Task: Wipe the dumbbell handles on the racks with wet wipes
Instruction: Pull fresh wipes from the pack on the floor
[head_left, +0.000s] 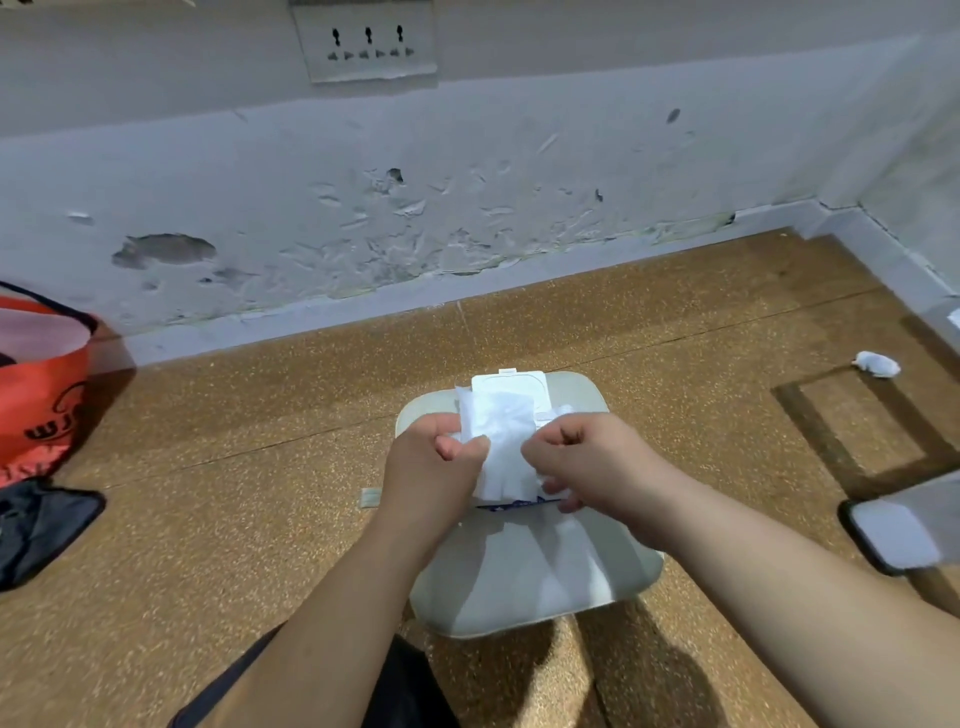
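Both hands are up in the middle of the head view, close together with a single wet wipe (501, 436) between them. My left hand (441, 462) pinches its left edge between thumb and curled fingers. My right hand (587, 457) is curled against the right edge and seems to pinch it too, though its lower fingers are tucked under and I cannot see where they end. The wipe hangs rumpled and partly unfolded.

Just beneath and behind it sits the pack of wipes (514, 503), only a strip of it visible below the wipe, with its white flip lid (511, 384) standing open on the far side. The pack rests on a pale white stool (519, 571) on the brown speckled floor (260, 493). Far off to the right a crumpled white wad (878, 364) lies on the floor; it could be a used wipe, but I cannot say. A phone (893, 535) lies near right, an orange bag (41, 374) stands far left, and a wall socket (369, 44) is high on the peeling wall (467, 197).

No dumbbell and no rack appear anywhere in this view. By my reading I am at the preparing step: a wipe is out of the pack and being opened. How many handles are already wiped or left to do I cannot judge from here.
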